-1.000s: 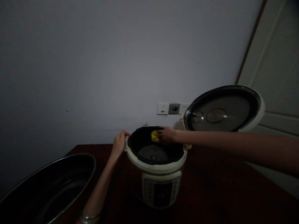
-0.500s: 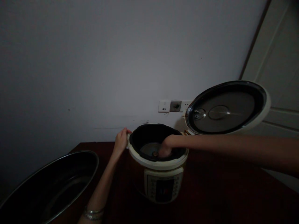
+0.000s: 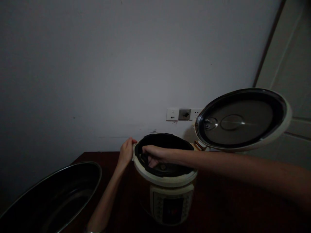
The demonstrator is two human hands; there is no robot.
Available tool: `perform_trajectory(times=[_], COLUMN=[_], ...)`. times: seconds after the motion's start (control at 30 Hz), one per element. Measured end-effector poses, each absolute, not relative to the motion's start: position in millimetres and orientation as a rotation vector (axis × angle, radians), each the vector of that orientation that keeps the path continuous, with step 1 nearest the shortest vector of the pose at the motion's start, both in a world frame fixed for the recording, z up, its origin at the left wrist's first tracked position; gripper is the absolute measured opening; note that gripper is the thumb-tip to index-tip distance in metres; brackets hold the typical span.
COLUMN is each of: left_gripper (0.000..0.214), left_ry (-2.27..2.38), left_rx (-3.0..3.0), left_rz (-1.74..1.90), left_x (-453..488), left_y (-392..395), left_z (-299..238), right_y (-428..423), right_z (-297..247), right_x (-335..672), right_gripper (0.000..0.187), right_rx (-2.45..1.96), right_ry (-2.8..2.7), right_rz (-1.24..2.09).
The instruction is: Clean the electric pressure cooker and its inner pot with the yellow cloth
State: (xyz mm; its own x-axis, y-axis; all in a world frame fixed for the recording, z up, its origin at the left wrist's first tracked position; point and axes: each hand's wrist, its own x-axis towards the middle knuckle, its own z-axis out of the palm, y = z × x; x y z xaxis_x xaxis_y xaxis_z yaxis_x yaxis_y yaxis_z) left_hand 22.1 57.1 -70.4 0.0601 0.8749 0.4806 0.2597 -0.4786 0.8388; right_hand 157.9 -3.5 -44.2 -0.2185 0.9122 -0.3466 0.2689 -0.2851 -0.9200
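An electric pressure cooker (image 3: 167, 183) with a pale rim and a front control panel stands on the dark red table, its lid (image 3: 243, 119) swung up to the right. My left hand (image 3: 126, 150) is closed around the side handle at the cooker's left rim. Down inside the dark cooker body, my right hand (image 3: 155, 155) is at the left inner wall with its fingers curled. Whatever those fingers hold, if anything, is lost in shadow. Below them a small round knob (image 3: 162, 167) shows at the middle of the cooker's floor.
A large dark pot (image 3: 97, 174) with a shiny rim is at the lower left, near my left forearm. Wall sockets (image 3: 184, 114) sit behind the cooker. The dark red table (image 3: 97, 156) meets the wall, and a pale door (image 3: 291, 81) is at the right.
My right hand has moved from the right part of the cooker's inside across to its left wall. My left hand stays on the handle. The view has shifted slightly.
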Motion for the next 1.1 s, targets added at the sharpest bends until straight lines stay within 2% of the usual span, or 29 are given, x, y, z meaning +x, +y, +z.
perform_trajectory(times=[0.07,0.17,0.33,0.53,0.6,0.7,0.8,0.9,1.1], left_gripper=[0.049,0.050,0.051,0.051,0.052,0.052,0.052,0.053,0.052], left_ry=[1.138,1.147,1.157,1.139,1.147,1.157,1.157,1.155,1.152], left_rx=[1.797,1.817,1.829,1.831,1.825,1.798,1.783,1.793,1.818], left_rz=[1.439,1.423,1.431,1.446,1.438,1.426,1.429,1.436,1.429], left_x=[22,21,20,20,20,20,21,21,20], left_y=[57,58,59,59,59,60,60,61,58], left_z=[-70,-70,-71,-70,-70,-70,-71,-71,-70], right_y=[2,17,37,29,31,40,54,64,51], right_z=[-40,-40,-47,-60,-61,-59,-55,-54,-55], right_x=[155,160,182,195,200,209,217,224,252], right_gripper=[0.018,0.002,0.037,0.029,0.024,0.028,0.027,0.018,0.025], right_rx=[-1.433,-1.478,-1.522,-1.278,-1.104,-0.713,-0.513,-0.815,-1.411], right_ry=[-1.370,-1.475,-1.728,-2.482,-2.801,-3.133,-3.254,-3.227,-2.900], right_rz=[1.444,1.031,0.508,-0.071,-0.355,-0.688,-0.687,-0.493,-0.246])
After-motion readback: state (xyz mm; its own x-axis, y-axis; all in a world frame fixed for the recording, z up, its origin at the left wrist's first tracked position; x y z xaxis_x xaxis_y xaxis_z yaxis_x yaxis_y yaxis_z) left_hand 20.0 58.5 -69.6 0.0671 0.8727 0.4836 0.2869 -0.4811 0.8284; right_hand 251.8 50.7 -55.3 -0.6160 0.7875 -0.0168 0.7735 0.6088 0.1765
